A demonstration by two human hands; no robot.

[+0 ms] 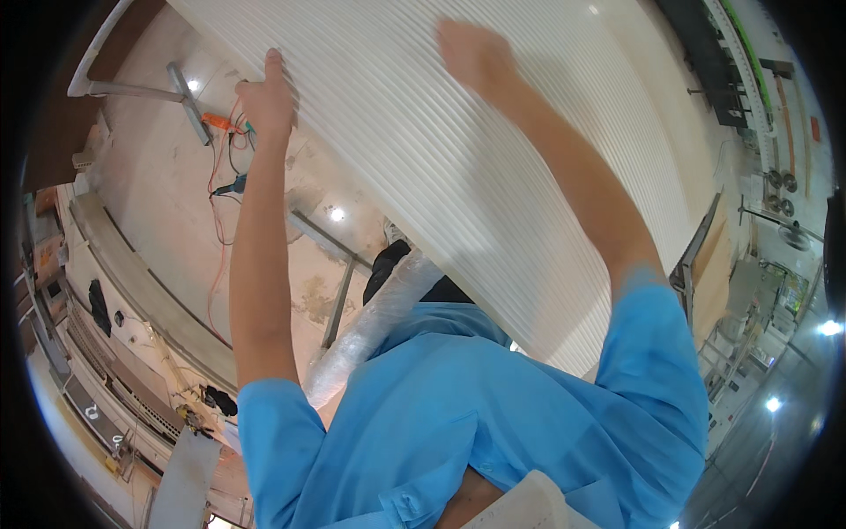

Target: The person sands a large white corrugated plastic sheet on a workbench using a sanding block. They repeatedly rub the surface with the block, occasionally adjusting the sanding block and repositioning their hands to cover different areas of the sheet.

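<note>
Head view: left arm reaches nearly straight forward, left hand (267, 99) at the left edge of a white ribbed panel (397, 159) lying before the torso. Right arm is bent, right hand (478, 58) over the ribbed face, motion-blurred. Neither grip's closure can be told; fingertips are unclear. Panel's far end is cut off.
</note>
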